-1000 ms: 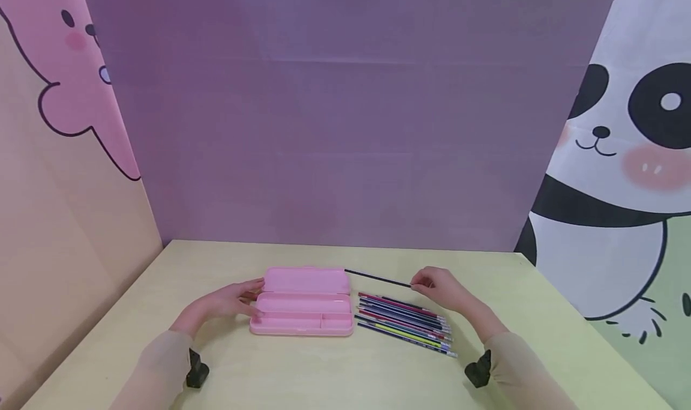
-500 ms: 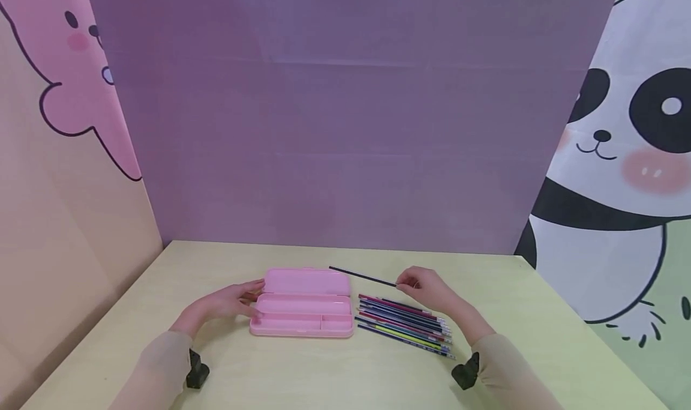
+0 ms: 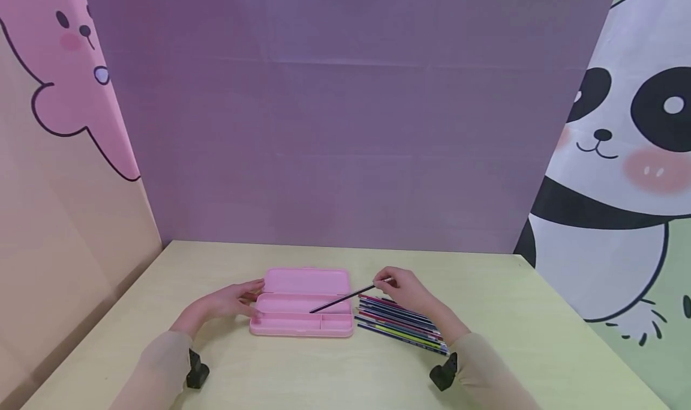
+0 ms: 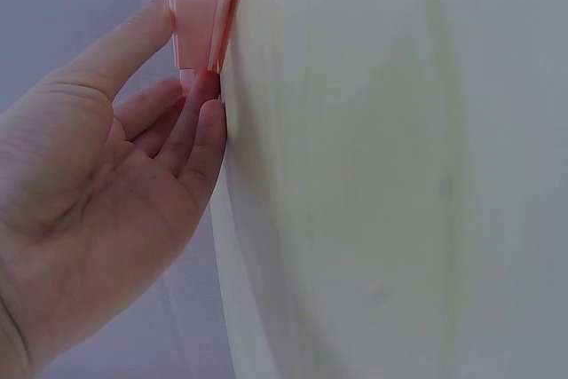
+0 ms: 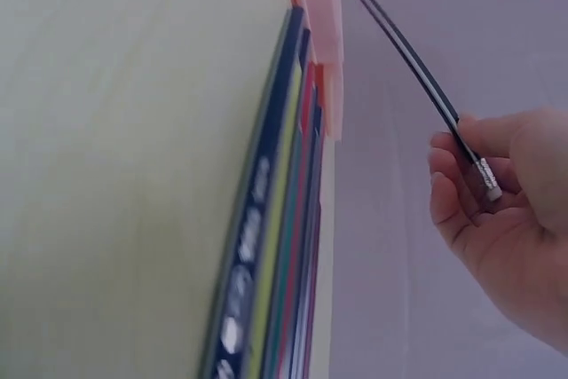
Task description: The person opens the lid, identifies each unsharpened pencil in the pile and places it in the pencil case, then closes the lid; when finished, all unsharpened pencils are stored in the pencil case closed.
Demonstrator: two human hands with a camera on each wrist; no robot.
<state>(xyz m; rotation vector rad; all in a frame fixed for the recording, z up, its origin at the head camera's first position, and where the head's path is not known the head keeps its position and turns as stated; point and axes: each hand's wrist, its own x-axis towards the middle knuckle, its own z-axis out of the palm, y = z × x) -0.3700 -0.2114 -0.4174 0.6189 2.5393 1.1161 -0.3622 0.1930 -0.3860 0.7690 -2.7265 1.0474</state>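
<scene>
A pink pencil case (image 3: 286, 324) lies with its lid (image 3: 308, 280) laid back, its long compartments facing up. At its left end, my left hand (image 3: 229, 300) holds the case, with the thumb (image 4: 133, 46) at the end wall and the other fingers lower beside it. My right hand (image 3: 402, 285) pinches a dark pencil (image 3: 340, 302) close to its white eraser end, which shows in the right wrist view. This pencil slants down leftward, its far tip over the tray of the case. Below the right hand, several pencils (image 3: 399, 320) lie side by side.
The loose pencils, dark, red and yellow-green, lie on the pale table (image 3: 302, 374) just right of the case. A purple panel (image 3: 345, 128) stands behind the table's far edge. A printed panda wall (image 3: 610, 242) is at the right.
My right hand has moved left with the pencil, from beyond the loose pencils toward the case. The pencil's far tip has swung down over the tray. My left hand stays in place.
</scene>
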